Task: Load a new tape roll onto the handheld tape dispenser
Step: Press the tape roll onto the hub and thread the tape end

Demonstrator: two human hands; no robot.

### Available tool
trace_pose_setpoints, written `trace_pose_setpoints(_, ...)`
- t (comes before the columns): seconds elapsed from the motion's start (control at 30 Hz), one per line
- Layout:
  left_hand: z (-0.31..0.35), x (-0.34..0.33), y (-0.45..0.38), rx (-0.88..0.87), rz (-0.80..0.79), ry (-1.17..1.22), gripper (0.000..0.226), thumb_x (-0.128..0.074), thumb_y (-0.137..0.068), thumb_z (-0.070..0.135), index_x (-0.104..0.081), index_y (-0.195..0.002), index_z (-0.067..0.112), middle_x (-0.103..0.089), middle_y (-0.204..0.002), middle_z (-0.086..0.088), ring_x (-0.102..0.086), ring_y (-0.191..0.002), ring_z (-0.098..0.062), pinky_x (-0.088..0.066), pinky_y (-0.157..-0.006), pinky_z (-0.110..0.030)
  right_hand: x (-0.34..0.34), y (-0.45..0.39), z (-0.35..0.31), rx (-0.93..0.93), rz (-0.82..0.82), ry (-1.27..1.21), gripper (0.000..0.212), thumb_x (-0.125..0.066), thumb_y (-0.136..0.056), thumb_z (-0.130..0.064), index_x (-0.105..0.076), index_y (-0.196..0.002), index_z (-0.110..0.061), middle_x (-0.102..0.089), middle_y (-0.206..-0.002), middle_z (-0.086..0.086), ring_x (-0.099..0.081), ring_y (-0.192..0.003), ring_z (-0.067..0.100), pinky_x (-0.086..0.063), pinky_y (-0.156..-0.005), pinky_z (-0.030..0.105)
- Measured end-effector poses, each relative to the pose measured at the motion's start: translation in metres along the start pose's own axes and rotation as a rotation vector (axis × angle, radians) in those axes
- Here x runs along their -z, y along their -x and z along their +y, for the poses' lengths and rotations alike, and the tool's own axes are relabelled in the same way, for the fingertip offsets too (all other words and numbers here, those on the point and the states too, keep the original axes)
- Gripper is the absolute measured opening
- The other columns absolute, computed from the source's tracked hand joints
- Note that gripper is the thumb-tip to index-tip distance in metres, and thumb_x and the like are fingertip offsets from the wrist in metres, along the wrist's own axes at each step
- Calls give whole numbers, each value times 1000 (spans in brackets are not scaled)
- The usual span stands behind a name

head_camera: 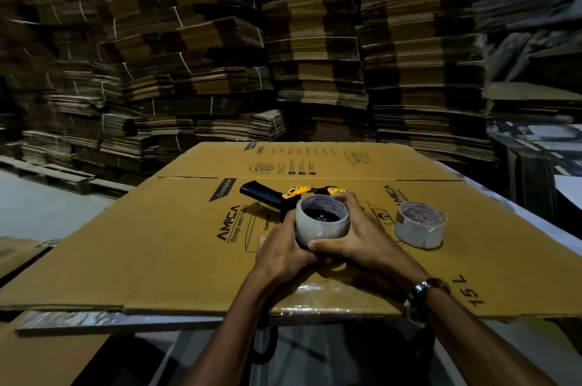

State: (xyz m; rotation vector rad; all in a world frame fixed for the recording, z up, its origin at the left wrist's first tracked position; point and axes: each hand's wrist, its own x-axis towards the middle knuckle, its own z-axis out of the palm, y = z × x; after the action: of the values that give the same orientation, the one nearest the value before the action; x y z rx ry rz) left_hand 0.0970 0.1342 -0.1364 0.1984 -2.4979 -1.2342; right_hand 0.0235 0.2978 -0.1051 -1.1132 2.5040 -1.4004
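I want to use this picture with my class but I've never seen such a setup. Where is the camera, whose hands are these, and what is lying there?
There is one picture, from a camera worn on a person's head, looking down at their own hands. The left hand and right hand both grip a tape roll sitting on a black and yellow tape dispenser. A second tape roll lies to the right, untouched. Everything rests on a flattened cardboard box. Behind stand stacks of cardboard.
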Motion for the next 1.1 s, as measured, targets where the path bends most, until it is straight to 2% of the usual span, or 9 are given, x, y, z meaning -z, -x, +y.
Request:
trace_pose_setpoints(0.13,-2,0,-1,11,3,-19,95,-79,-48,62,-39,-132,45,-64,-122,13,-60,-112,-15,-47,-99,-48,7,-8,-3,-13,-80,42,92,-91,-59,-50,-34,-130,-38,-56,-119,-24,-58,-112,-2,-49,-88,17)
trace_pose_setpoints(0.27,-3,0,-2,2,-3,-28,95,-77,-44,64,-39,-129,47,-63,-122,14,-59,-114,-15,-46,-100,-49,-1,2,2,-11,14,18,91,-92,-59,-49,-36,-130,-37,-57,-120,-21,-57,-110,-4,-49,-89,19)
trace_pose_setpoints(0.4,-5,0,-2,-26,-1,-36,95,-76,-44,66,-36,-129,54,-63,-125,15,-57,-117,-14,-43,-102,-51,-8,8,3,1,81,15,90,-92,-59,-48,-36,-129,-35,-59,-119,-17,-58,-107,-3,-45,-80,11)
trace_pose_setpoints(0.47,-6,0,-3,-30,-2,-39,94,-76,-45,66,-36,-129,55,-62,-125,14,-56,-117,-14,-42,-103,-50,-7,7,4,2,78,22,91,-92,-59,-48,-36,-130,-35,-59,-121,-15,-58,-109,1,-46,-83,14)
trace_pose_setpoints(0.67,-6,-2,-3,-16,8,-54,99,-71,-44,71,-42,-134,42,-61,-124,13,-55,-116,-14,-38,-103,-47,4,-4,3,-24,-53,31,91,-92,-59,-49,-34,-128,-41,-55,-119,-22,-57,-112,0,-49,-85,18)
trace_pose_setpoints(0.77,-8,-2,-4,-20,10,-65,98,-74,-46,68,-41,-134,44,-61,-124,11,-54,-117,-15,-38,-104,-48,1,-2,8,-10,-14,37,94,-92,-57,-50,-33,-129,-41,-56,-123,-18,-56,-113,1,-47,-88,18)
trace_pose_setpoints(0.9,-11,-2,-7,-36,16,-63,94,-77,-48,66,-40,-132,50,-61,-123,12,-56,-116,-15,-43,-103,-49,-6,0,11,-1,32,43,98,-92,-56,-50,-30,-132,-42,-56,-129,-13,-56,-117,7,-48,-99,28)
trace_pose_setpoints(1.1,-18,-5,-10,-35,2,-80,90,-74,-52,67,-38,-132,52,-57,-123,6,-54,-116,-19,-47,-99,-47,-12,5,13,21,79,38,103,-92,-56,-49,-30,-138,-37,-56,-133,-10,-55,-121,8,-46,-103,28)
